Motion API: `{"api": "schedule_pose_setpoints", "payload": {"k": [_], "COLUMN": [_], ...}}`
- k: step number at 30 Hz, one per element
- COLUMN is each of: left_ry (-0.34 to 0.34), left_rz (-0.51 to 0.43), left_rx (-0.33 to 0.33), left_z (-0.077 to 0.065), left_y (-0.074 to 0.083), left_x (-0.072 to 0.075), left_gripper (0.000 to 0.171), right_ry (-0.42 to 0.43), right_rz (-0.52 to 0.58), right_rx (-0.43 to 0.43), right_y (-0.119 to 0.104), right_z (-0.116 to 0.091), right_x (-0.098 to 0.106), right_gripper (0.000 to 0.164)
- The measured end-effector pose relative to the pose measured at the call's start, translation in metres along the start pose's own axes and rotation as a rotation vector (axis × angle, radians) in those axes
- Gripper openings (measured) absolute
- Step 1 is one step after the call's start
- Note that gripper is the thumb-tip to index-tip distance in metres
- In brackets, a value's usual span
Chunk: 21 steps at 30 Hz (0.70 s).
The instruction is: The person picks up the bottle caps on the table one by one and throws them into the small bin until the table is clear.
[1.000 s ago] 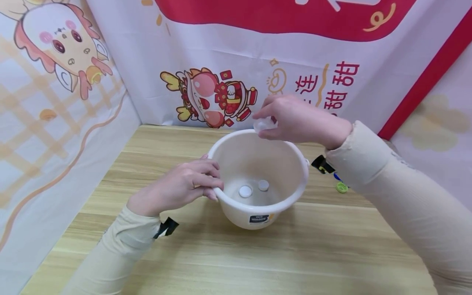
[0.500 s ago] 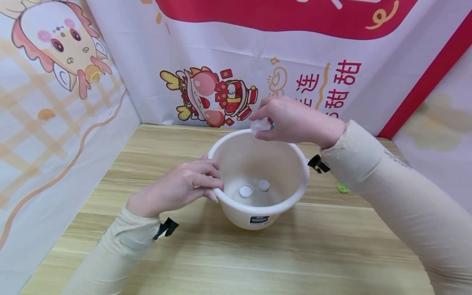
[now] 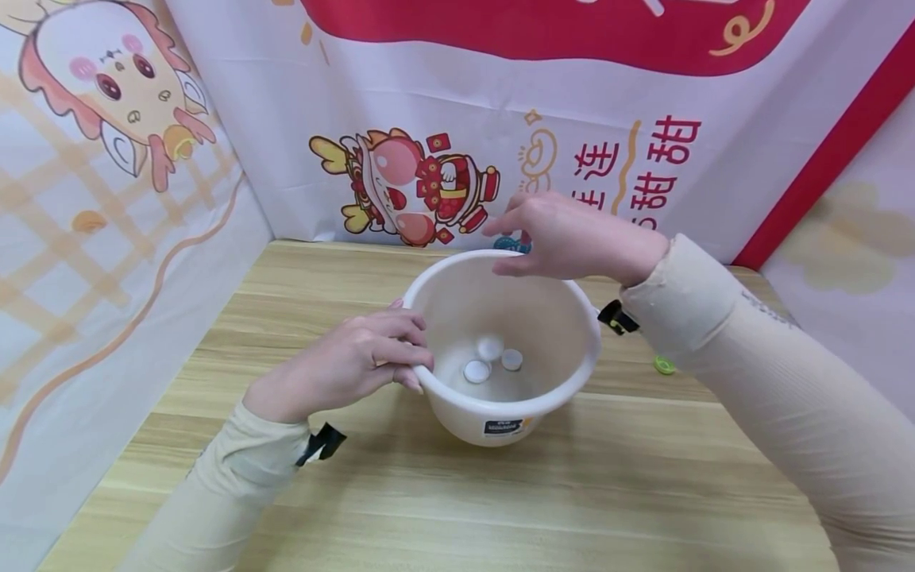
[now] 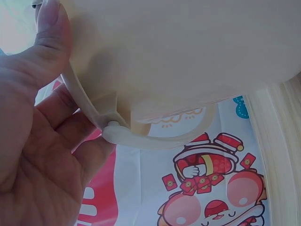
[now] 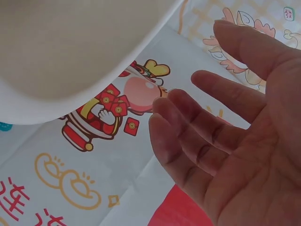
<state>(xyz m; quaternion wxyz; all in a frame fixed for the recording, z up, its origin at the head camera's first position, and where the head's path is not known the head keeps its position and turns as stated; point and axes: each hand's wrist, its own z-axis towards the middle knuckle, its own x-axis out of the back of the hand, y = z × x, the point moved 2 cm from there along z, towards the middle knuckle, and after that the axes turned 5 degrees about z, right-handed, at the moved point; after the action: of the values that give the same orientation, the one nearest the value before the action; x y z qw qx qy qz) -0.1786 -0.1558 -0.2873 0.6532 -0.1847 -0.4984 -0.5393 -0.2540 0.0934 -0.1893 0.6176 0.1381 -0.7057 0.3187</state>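
Observation:
A cream plastic bucket (image 3: 500, 397) stands on the table, a dark label on its near side. My left hand (image 3: 350, 357) grips its left rim. In the left wrist view the thumb (image 4: 51, 35) lies along the rim and the fingers sit outside, near the bucket's handle (image 4: 160, 141). Over the far rim hovers my right hand (image 3: 565, 238), its fingers spread loosely and holding nothing; the right wrist view shows its bare palm (image 5: 263, 160). On the bucket's floor are two white round caps, one left (image 3: 476, 371) and one right (image 3: 511, 360), and a third, blurred white cap (image 3: 489, 348) behind them.
A teal object (image 3: 512, 245) shows behind the bucket's far rim, partly covered by the right hand. A small green cap (image 3: 664, 365) lies on the wooden table (image 3: 457, 508) at right, beside the right sleeve (image 3: 729, 342). A printed cloth (image 3: 286, 159) hangs behind.
The right hand has let go of the whitish translucent piece it pinched, and its fingers have parted. A third white cap now appears inside the bucket. The left hand keeps its grip.

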Motion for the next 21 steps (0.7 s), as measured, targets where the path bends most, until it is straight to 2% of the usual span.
{"api": "schedule_pose_setpoints", "payload": {"k": [6, 12, 21], "left_ry": [0.002, 0.019, 0.030], "left_rz": [0.002, 0.007, 0.002], "left_rx": [-0.007, -0.031, -0.041], "left_z": [0.001, 0.001, 0.000], "left_y": [0.002, 0.001, 0.000], "left_x": [0.001, 0.000, -0.001], "left_gripper": [0.024, 0.023, 0.023], "right_ry": [0.009, 0.063, 0.136], "right_rz": [-0.012, 0.000, 0.009], "right_rx": [-0.020, -0.033, -0.157], "right_y": [0.004, 0.018, 0.069], "right_z": [-0.007, -0.025, -0.072], "right_x": [0.007, 0.018, 0.021], "right_gripper": [0.048, 0.045, 0.042]}}
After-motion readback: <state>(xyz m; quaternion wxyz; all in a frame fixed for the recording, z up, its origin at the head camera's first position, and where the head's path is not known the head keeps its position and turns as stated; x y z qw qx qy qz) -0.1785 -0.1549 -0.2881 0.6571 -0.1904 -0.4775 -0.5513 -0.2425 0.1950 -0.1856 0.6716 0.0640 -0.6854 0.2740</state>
